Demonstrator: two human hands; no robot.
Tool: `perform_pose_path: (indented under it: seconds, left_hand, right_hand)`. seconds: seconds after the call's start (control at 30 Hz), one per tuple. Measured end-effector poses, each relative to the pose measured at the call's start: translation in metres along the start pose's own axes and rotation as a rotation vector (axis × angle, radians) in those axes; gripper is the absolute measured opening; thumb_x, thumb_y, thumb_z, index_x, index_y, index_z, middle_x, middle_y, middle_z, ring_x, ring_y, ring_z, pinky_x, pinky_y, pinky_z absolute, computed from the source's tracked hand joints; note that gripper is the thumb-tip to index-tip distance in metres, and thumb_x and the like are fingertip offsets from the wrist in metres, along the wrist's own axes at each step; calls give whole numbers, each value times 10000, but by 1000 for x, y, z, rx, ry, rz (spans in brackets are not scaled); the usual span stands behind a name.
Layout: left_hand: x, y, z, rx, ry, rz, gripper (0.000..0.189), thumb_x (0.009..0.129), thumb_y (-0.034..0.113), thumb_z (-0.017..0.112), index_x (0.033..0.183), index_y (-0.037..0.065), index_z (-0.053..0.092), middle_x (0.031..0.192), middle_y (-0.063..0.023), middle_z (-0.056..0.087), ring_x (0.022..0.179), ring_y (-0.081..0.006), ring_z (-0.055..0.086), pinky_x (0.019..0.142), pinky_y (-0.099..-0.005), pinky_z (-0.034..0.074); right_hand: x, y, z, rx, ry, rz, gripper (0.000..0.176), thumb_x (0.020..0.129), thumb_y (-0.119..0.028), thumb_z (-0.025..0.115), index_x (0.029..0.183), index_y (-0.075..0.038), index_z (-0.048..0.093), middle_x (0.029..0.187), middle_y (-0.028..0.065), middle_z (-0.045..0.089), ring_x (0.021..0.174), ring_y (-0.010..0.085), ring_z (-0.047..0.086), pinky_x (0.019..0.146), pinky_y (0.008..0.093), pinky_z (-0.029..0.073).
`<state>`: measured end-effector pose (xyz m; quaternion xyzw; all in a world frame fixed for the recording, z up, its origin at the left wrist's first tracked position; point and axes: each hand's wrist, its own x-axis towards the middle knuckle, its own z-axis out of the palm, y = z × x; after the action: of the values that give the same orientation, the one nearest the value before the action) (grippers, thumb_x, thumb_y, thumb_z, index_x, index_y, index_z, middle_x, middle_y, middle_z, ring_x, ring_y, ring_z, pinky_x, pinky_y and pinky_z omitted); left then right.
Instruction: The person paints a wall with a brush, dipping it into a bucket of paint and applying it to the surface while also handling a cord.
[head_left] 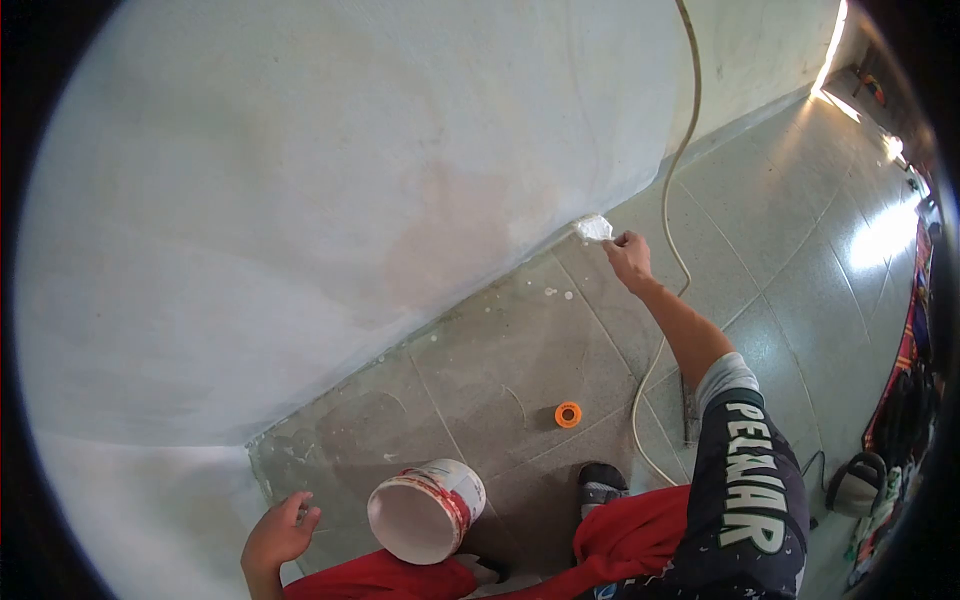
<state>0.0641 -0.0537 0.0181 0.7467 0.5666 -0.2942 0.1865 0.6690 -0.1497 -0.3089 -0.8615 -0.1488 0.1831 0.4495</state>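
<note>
My right hand (628,260) is stretched out to the foot of the wall (300,180). Its fingers are closed on what looks like a paintbrush (594,228) with a broad white-coated head; the grip hides the handle. The head is by the line where wall and floor meet. Down at the lower left, my left hand (280,532) has its fingers loosely bent and apart, with nothing visible in it. To its right, a white bucket (466,488) with red marks near its rim has its mouth facing me, close to my leg.
An orange ring, like a tape roll (568,415), lies on the tiled floor (520,340) among white spots. A pale hose (690,270) runs down past my right arm. Beside that arm is a dark flat strip (690,410). Cloths and other items (890,480) are heaped at the right.
</note>
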Motion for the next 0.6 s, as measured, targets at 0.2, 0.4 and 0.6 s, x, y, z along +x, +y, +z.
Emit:
perform_pose_path:
  seconds: [0.2,0.4,0.6]
  left_hand:
    - [0,-2,1,-14,3,9,452,973,336,566,1327,55,552,1182,-204,665,1093,-361,642,935,-416,502]
    - [1,-2,1,-6,8,26,450,975,339,562,1325,56,553,1171,-207,667,1087,-364,644,927,-419,505]
    - [1,-2,0,-8,4,28,465,976,345,560,1337,52,545,1177,-206,667,1085,-360,649,920,-411,510]
  right_hand:
    - [-8,24,-18,-133,-105,11,306,840,-273,678,877,26,621,836,176,667,834,290,656,784,411,500]
    - [-14,21,-29,-116,-19,-314,288,879,-199,624,1076,-26,503,883,161,647,839,319,652,752,426,489]
    - [-25,-5,-34,-384,-157,-285,283,836,-156,618,1087,-57,532,980,194,671,953,411,639,811,488,485]
